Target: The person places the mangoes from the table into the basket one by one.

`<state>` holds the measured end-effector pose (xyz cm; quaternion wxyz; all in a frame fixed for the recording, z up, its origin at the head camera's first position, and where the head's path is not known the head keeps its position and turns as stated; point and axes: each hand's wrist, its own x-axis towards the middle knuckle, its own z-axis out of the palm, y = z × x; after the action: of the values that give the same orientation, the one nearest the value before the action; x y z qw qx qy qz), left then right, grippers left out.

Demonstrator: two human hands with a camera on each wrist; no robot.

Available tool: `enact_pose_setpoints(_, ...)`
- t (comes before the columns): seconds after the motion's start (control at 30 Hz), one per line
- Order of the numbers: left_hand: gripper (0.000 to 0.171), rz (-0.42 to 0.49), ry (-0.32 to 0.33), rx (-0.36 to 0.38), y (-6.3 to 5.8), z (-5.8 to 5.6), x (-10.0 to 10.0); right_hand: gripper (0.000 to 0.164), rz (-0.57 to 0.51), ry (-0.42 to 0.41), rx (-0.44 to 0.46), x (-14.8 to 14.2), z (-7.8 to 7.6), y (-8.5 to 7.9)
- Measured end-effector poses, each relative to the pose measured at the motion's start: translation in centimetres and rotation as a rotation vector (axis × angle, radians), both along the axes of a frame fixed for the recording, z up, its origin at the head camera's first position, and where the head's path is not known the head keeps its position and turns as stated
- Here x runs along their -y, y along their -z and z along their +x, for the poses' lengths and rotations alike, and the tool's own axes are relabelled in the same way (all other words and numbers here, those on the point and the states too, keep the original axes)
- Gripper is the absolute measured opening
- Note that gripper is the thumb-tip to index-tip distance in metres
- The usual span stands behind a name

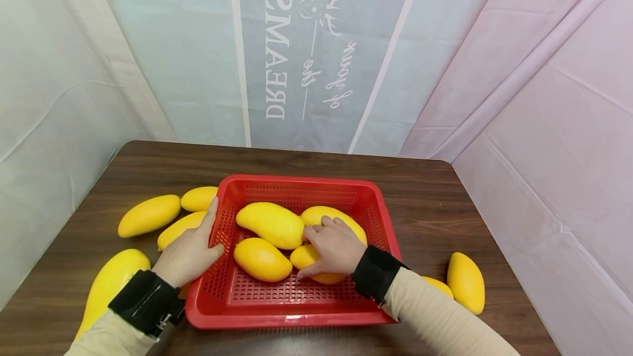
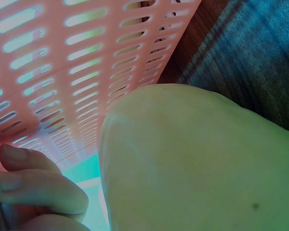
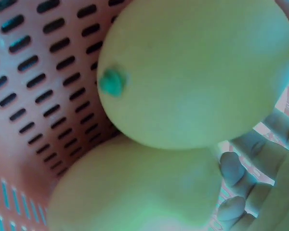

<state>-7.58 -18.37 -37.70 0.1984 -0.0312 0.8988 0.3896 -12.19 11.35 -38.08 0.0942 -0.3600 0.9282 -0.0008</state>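
Observation:
A red plastic basket (image 1: 292, 320) with slotted walls stands on the table and holds several yellow mangoes. My left hand (image 1: 185, 254) grips its left rim, thumb on the inner side; in the left wrist view curled fingers (image 2: 38, 187) show beside the slotted wall. Inside the basket, my right hand (image 1: 338, 246) holds the near right mango (image 1: 328, 278) from above, partly covering it. Behind that hand lies another mango (image 1: 341, 216), with a curved mango (image 1: 272, 224) and a rounder one (image 1: 262, 260) to its left. Fingers (image 3: 231, 166) appear beside two mangoes in the right wrist view.
Left of the basket lie several loose mangoes (image 1: 150, 216), the nearest one (image 1: 116, 279) partly behind the left wrist. On the right side are a mango (image 1: 466, 283) and another (image 1: 439, 286) partly hidden by the right sleeve. Cloth hangings (image 1: 316, 54) surround the wooden table (image 1: 415, 196).

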Motion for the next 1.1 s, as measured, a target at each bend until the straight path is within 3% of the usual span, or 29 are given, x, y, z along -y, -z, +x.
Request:
enact_pose_setpoints(0.53, 0.1, 0.001, -0.002, -0.005, 0.0, 0.1, 0.0, 0.058, -0.009, 0.041, -0.052, -1.1, 0.5, -2.3)
enact_pose_setpoints(0.87, 0.1, 0.008, -0.005, 0.0, -0.1, 0.0, 0.0, 0.058, -0.026, 0.146, -0.045, -3.0, 0.9, -4.6)
enact_pose_setpoints(1.1, 0.1, 0.008, -0.004, 0.002, 0.1, 0.0, 0.0, 0.054, -0.072, 0.14, -0.112, -4.8, 1.2, -6.0)
